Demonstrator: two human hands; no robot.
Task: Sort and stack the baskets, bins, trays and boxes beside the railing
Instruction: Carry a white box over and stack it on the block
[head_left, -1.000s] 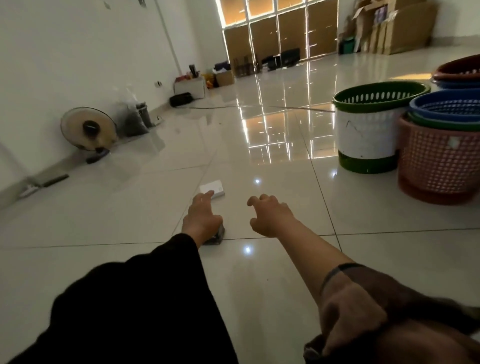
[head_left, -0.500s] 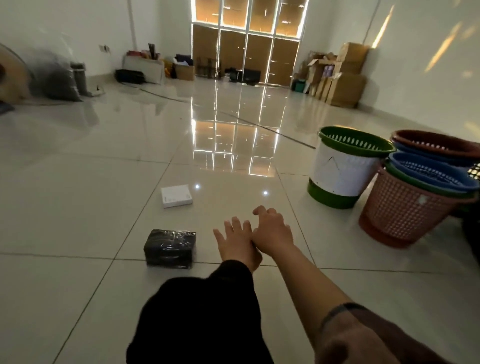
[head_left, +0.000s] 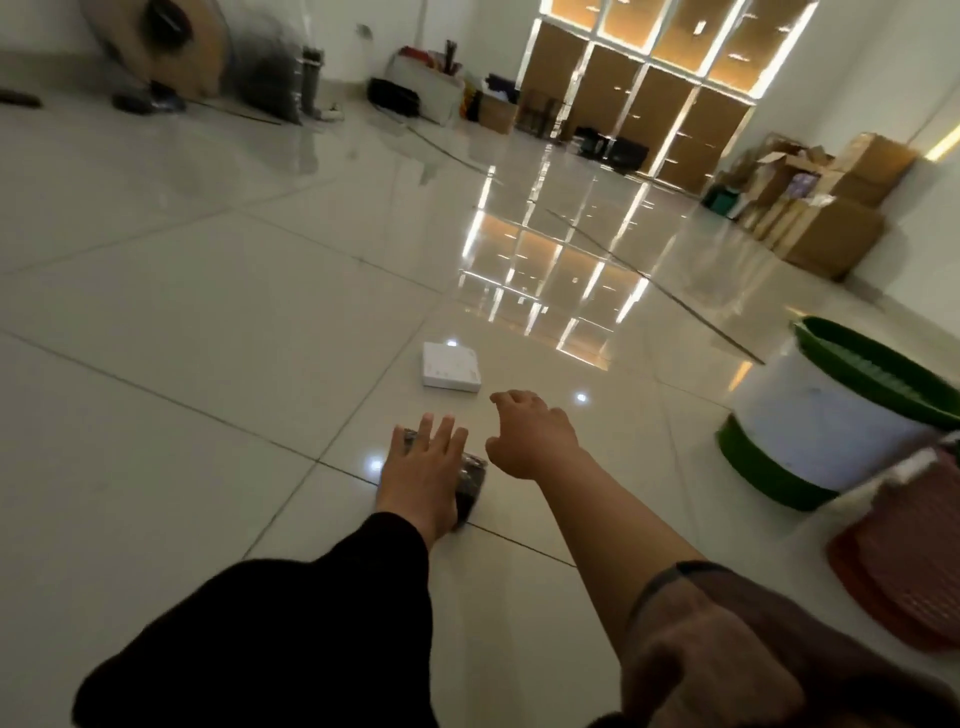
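Observation:
A small black wrapped box (head_left: 471, 482) lies on the tiled floor, mostly hidden under my left hand (head_left: 423, 470), whose fingers are spread flat over it. A flat white box (head_left: 450, 367) lies on the floor just beyond. My right hand (head_left: 530, 434) hovers beside the black box with fingers loosely curled, holding nothing. At the right edge stand a white bin with a green rim and base (head_left: 810, 431) and a reddish mesh basket (head_left: 904, 571), partly cut off.
A fan (head_left: 161, 47) and dark bags lean at the far left wall. Cardboard boxes (head_left: 826, 208) are piled at the far right wall. A thin cable (head_left: 649, 280) runs across the glossy floor. Clutter lines the window wall.
The view has swung left and tilted. My left hand has moved from beside my right hand onto the black box, and the two hands have parted.

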